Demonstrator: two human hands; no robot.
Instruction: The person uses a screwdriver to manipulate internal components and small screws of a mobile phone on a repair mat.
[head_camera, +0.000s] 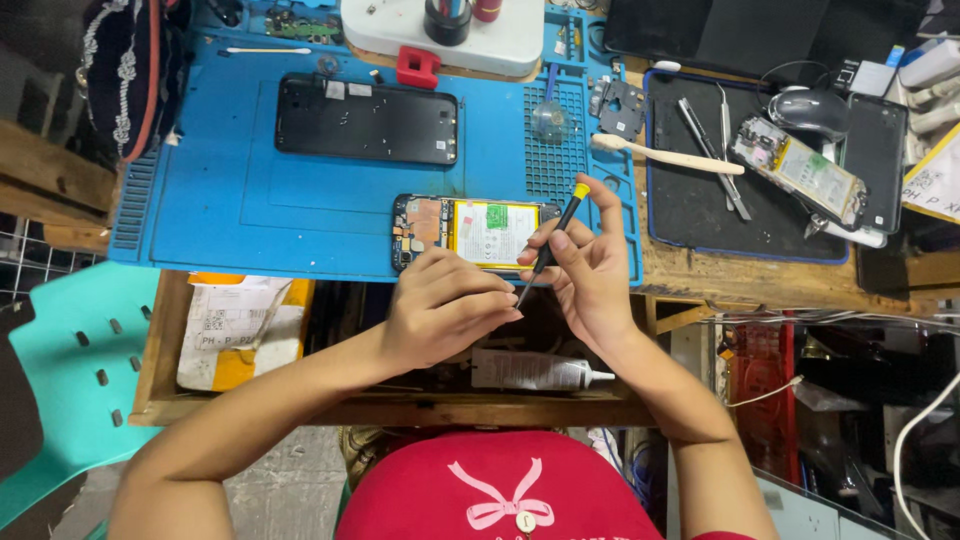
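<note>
While right hand (590, 275) grips one screwdriver (550, 242), left hand (445, 305) pinches its tip, seemingly; one opened phone (470, 230) beside.

Bare forearms; red top with a pink bow.

A black phone back cover (366, 120) was laid near the far edge of the blue mat (220, 200). A toothbrush (665, 154), tweezers (726, 135) and a second opened phone (800, 172) were seen on the dark mat (690, 215) toward the right edge.
</note>
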